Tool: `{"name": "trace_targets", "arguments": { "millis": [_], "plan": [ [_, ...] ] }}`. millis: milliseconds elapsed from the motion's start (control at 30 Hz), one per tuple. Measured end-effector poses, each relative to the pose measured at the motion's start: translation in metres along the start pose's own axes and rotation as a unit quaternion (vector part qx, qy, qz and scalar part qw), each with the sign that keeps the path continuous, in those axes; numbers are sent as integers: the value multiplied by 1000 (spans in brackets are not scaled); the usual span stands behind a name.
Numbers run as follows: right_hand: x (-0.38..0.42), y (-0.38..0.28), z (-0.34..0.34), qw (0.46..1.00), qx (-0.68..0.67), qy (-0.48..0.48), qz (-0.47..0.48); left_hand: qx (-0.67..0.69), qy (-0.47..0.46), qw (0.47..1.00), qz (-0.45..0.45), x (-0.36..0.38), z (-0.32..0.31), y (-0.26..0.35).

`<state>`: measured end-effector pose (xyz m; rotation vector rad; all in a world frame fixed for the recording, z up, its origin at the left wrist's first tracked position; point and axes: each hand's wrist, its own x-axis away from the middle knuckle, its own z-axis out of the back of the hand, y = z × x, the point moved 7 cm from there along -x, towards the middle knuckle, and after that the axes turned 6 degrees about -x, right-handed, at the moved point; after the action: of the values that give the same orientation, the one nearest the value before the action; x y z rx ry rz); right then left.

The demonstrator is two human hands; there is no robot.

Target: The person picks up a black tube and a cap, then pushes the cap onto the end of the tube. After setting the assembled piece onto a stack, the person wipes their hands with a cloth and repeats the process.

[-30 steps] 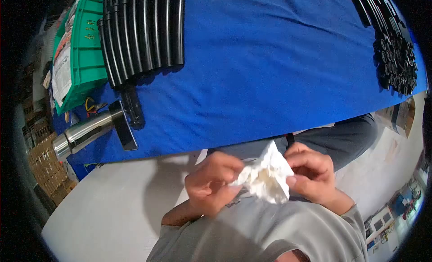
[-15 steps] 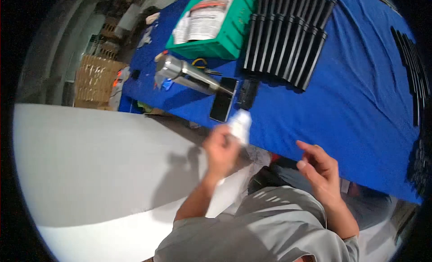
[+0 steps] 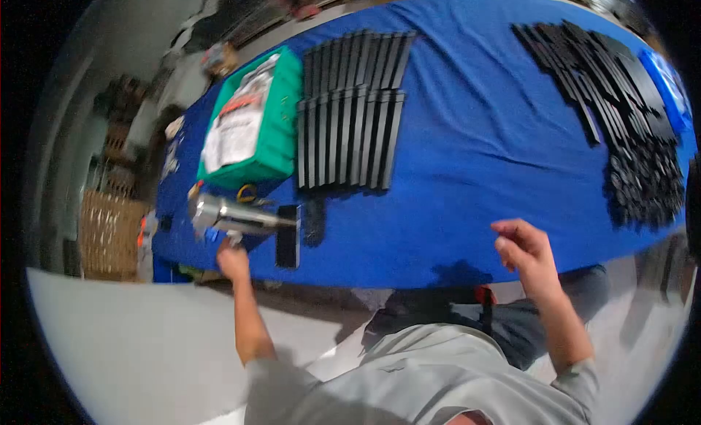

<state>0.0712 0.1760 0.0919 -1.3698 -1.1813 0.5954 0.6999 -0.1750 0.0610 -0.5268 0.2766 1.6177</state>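
My left hand (image 3: 234,263) is at the table's front left edge, its fingers closed just below a shiny metal cylinder (image 3: 237,215). A small whitish thing (image 3: 234,239) shows at the fingertips, too blurred to name. The cylinder lies sideways, and its narrow right end reaches over a dark phone (image 3: 288,248). Over the blue cloth near the front edge, my right hand (image 3: 531,255) is raised with nothing in it. Its thumb and forefinger are bent, with a gap between them.
A green crate (image 3: 274,155) holding printed papers (image 3: 235,129) stands behind the cylinder. Black tubes (image 3: 350,136) lie in two rows beside it. A short black piece (image 3: 315,222) sits near the phone. More black parts (image 3: 635,166) are piled at the right, by a blue package (image 3: 668,89).
My left hand has swung left and forward from the front edge to the metal cylinder, the white thing now barely showing. My right hand stays raised, its fingers drawn closer. The view has shifted right.
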Motion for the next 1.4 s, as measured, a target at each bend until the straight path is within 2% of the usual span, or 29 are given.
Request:
{"name": "trace_targets", "arguments": {
  "millis": [33, 67, 100, 133, 167, 200, 233, 267, 300, 333, 367, 400, 467, 500, 567, 633, 700, 767, 833, 867, 967, 1000, 1033, 1100, 1133, 1233, 1300, 1367, 1400],
  "plan": [
    [-5, -7, 16, 1000, 10, -2, 15, -18, -93, 992, 84, 8, 27, 10],
    [-13, -14, 33, 998, 56, 9, 34, 77, -12, 996, 38, 23, 50, 14],
    [-22, -21, 50, 984, 121, 29, 127, 78, 0, 996, 53, 34, 60, 12],
    [-29, -32, 65, 963, 220, 34, 150, 116, 23, 993, 20, 52, 62, 10],
    [-36, -43, 74, 907, 308, 50, 283, 274, 54, 960, 5, 69, 53, 9],
    [-46, -42, 87, 879, 374, 50, 293, 215, 36, 976, 27, 88, 85, 50],
    [-54, -45, 97, 840, 442, 74, 304, 263, 40, 963, -33, 104, 103, 95],
    [-62, -41, 108, 822, 494, 87, 268, 309, -8, 950, -32, 115, 104, 128],
    [-67, -37, 115, 828, 480, 97, 273, 321, 6, 941, -106, 125, 136, 185],
    [-69, -31, 123, 834, 464, 105, 279, 460, -55, 880, -99, 132, 146, 230],
    [-73, -24, 130, 841, 446, 109, 287, 491, -86, 859, -118, 136, 168, 280],
    [-72, -19, 132, 840, 435, 125, 297, 503, -60, 841, -189, 135, 189, 328],
    [-69, -10, 123, 825, 507, 52, 246, 539, -62, 801, -252, 139, 233, 425],
    [-71, -11, 119, 808, 543, 11, 228, 568, -25, 750, -337, 136, 241, 470],
    [-70, -9, 120, 806, 529, 1, 265, 533, -61, 753, -381, 133, 268, 564],
    [-70, -8, 131, 794, 548, -1, 262, 555, -60, 705, -438, 129, 272, 654],
    [-66, -16, 145, 791, 547, 26, 273, 532, -62, 700, -472, 112, 240, 738],
    [-62, -25, 158, 788, 547, 52, 278, 421, -107, 756, -489, 104, 215, 808],
    [-58, -28, 168, 790, 542, 82, 276, 356, -22, 756, -549, 98, 179, 873],
    [-58, -26, 171, 790, 539, 89, 279, 295, -145, 766, -553, 101, 178, 893],
    [-51, -28, 177, 802, 527, 83, 269, 319, 22, 693, -646, 93, 153, 952],
    [-52, -28, 177, 806, 528, 66, 257, 321, 23, 675, -664, 98, 162, 961],
    [-53, -28, 178, 811, 522, 68, 256, 258, -70, 732, -627, 102, 170, 965],
    [-54, -27, 177, 818, 511, 63, 255, 245, -99, 748, -608, 90, 149, 984],
    [-53, -29, 178, 822, 505, 62, 253, 293, -88, 728, -613, 92, 166, 975],
    [-55, -32, 178, 822, 511, 59, 246, 254, -57, 873, -412, 61, 188, 941],
    [-56, -32, 177, 824, 506, 67, 248, 281, -69, 876, -385, 35, 168, 932],
    [-56, -32, 176, 825, 502, 71, 250, 376, -36, 813, -444, 27, 153, 941],
    [-56, -34, 176, 825, 501, 72, 251, 349, -62, 819, -450, 27, 149, 946]
  ]
}}
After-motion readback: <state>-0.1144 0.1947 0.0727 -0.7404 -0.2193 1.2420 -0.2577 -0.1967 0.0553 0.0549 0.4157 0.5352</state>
